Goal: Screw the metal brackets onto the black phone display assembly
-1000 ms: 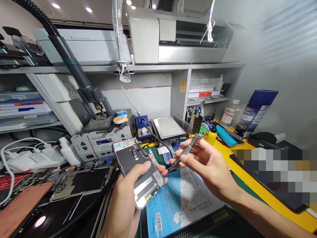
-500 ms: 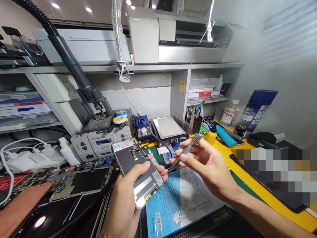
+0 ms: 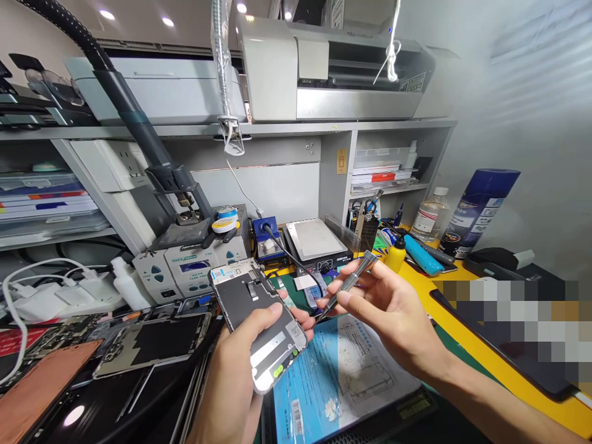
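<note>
A phone screen assembly (image 3: 250,302), its dark inner back facing up, lies tilted in my left hand (image 3: 245,351). My left thumb presses on its face while the fingers wrap behind and show past its right edge. Between the thumb and fingers of my right hand (image 3: 388,308) is a slim grey screwdriver (image 3: 348,282), slanting down to the left. Its thin tip comes close to my left fingertips beside the screen; whether they touch I cannot tell. Beneath both hands lies a blue and white printed box (image 3: 342,382).
Opened device parts (image 3: 152,345) and a copper-coloured plate (image 3: 50,382) lie at the left. A rework station (image 3: 194,271), soldering iron stand (image 3: 268,240) and flat heating plate (image 3: 314,239) stand behind. At the right are a yellow bottle (image 3: 394,254), a spray can (image 3: 481,213) and a dark phone (image 3: 504,345).
Almost nothing differs. The whole view has shifted very slightly, and both hands keep their hold on the screen assembly and the screwdriver.
</note>
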